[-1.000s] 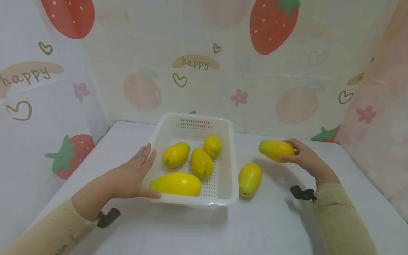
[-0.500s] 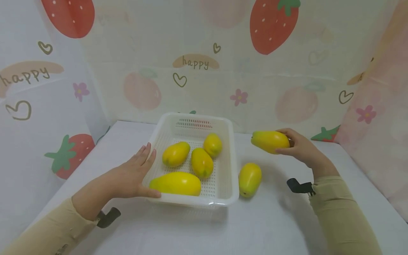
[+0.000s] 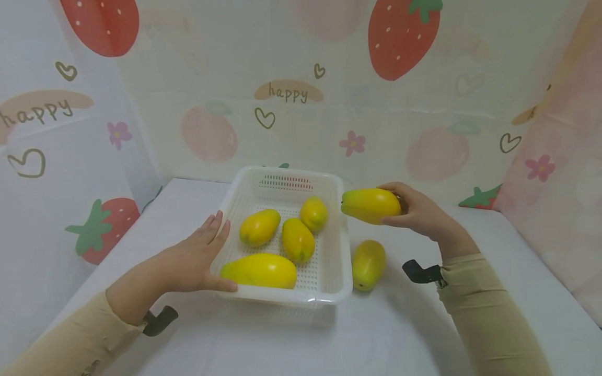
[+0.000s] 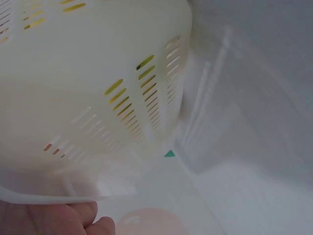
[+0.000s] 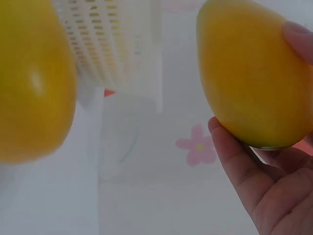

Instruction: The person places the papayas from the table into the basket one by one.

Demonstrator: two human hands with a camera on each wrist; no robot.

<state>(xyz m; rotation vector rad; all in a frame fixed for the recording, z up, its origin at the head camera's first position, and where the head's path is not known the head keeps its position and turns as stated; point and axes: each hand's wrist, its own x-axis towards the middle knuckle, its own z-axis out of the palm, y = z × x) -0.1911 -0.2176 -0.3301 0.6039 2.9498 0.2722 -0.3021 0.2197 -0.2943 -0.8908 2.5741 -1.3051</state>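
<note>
My right hand (image 3: 420, 214) grips a yellow papaya (image 3: 369, 205) by its right end. The fruit is held above the table, its greenish tip at the right rim of the white plastic basket (image 3: 287, 295). My left hand (image 3: 190, 263) rests at the basket's front left corner, fingers straight along the left rim and thumb on the front rim. Its fingertips (image 4: 100, 226) show by the rim in the left wrist view. Inside lie a long papaya (image 3: 261, 271) and several smaller yellow fruits (image 3: 298, 241). Another papaya (image 3: 369, 265) lies on the table against the basket's right side.
A white cloth covers the table (image 3: 263, 344). Behind it hangs a printed curtain (image 3: 291, 136) with strawberries, flowers and hearts, and more curtain (image 3: 559, 209) closes off the sides. A dark wrist mount (image 3: 160, 320) sits at the left cuff, another (image 3: 420, 272) at the right.
My right hand has lifted the papaya and carried it left to the basket's right rim. My left hand, the basket and the other fruits have stayed put.
</note>
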